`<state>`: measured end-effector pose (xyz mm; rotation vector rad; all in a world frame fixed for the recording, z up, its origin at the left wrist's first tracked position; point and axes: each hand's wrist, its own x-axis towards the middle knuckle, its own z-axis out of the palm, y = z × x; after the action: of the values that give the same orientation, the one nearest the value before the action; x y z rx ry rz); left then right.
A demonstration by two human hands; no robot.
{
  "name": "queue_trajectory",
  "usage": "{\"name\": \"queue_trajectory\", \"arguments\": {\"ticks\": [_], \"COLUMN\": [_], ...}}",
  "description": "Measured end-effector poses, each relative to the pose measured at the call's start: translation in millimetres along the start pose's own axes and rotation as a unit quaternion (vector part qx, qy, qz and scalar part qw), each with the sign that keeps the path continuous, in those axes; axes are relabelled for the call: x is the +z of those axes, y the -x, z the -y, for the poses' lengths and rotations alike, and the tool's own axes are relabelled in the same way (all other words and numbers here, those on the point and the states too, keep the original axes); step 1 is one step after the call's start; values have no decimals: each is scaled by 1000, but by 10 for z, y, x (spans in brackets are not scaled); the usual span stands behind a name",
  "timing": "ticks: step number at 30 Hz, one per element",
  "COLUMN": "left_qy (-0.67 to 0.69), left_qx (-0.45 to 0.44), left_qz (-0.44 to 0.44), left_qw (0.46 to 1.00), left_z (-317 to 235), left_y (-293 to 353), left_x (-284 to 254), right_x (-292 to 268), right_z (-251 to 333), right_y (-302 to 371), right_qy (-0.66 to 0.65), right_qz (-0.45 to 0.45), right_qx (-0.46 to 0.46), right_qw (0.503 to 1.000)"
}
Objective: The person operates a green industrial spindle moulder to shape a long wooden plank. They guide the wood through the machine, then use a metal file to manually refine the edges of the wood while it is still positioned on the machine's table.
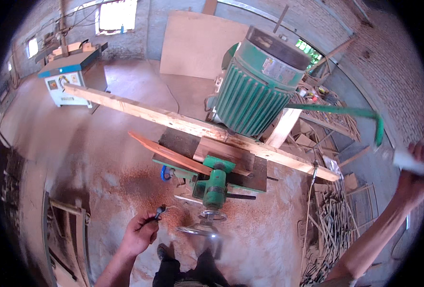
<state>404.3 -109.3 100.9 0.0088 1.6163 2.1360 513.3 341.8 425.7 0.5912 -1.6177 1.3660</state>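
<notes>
My left hand [140, 233] is closed around a small dark tool [159, 211] with a knobbed end; its exact kind is unclear. Ahead of it stands a green woodworking machine with a large ribbed motor [255, 86]. A green clamp [215, 186] sits over a wooden block [226, 155] on the machine's table, and a curved reddish wood piece [169, 153] lies alongside. Chrome handwheels [200, 230] are below the clamp. Far to the right, my raised right hand [412, 179] grips a white, motion-blurred object [409, 161] near a bent green bar [379, 126].
A long timber beam [173, 117] crosses the machine. Sawdust [149, 191] covers the floor near my feet. Wood strips [334, 225] are piled at the right, wooden frames [68, 229] stand at the left, and a blue-topped machine [68, 71] is at the back left.
</notes>
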Motion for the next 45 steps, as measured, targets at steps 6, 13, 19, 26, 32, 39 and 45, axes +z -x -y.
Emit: {"name": "queue_trajectory", "arguments": {"ticks": [6,13,19,26,32,39,45], "left_qy": [57,71,132,-13,48,22,104], "left_qx": [35,155,17,-26,-118,-185,-261], "left_qz": [7,54,134,140,208,307,354], "left_qw": [998,984,982,990,970,933,892], "left_z": [-362,-565,-648,-695,-540,-604,-603], "left_y": [-451,-1025,-1659,-2492,-2984,-3365,-3654], "left_x": [-165,-68,-589,-885,-1188,-1190,-1145], "right_x": [595,919,999,1118,1145,991,977], "right_z": [71,-35,-98,-152,-209,42,-12], "right_y": [1370,1992,2103,2139,2055,2272,2528], "right_qy": [86,82,60,151,198,183,226], "right_qz": [-237,-290,-352,-449,-527,-462,-544], "right_qx": [-7,-18,-38,-73,-86,-18,-49], "right_qw": [968,953,933,878,822,867,806]}}
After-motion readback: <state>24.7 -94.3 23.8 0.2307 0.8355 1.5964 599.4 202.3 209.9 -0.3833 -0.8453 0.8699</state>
